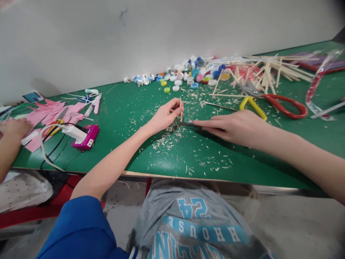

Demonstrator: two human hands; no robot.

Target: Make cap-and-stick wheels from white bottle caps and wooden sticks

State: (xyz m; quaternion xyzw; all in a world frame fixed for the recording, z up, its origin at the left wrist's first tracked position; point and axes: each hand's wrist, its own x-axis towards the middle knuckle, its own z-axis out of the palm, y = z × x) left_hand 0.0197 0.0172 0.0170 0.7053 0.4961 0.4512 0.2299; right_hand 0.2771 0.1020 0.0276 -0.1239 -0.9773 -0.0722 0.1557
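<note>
My left hand (167, 114) pinches a short wooden stick (180, 109), which stands nearly upright between thumb and fingers. From the right, my right hand (231, 127) is closed around the dark handle of a knife (188, 124). Its blade meets the lower end of the stick, though I cannot tell whether it is cutting in. Pale wood shavings (167, 142) lie scattered below and around both hands. Just beyond my right hand are yellow-handled scissors (253, 106) and a thin metal rod (221, 106).
Coloured bottle caps (194, 73) are heaped along the wall. Loose wooden sticks (266, 75) and red-handled scissors (285, 104) lie at right. Leftward are a magenta power adapter (86, 137) with cables, pink paper pieces (51, 115), a phone (32, 97) and another person's hand (16, 127).
</note>
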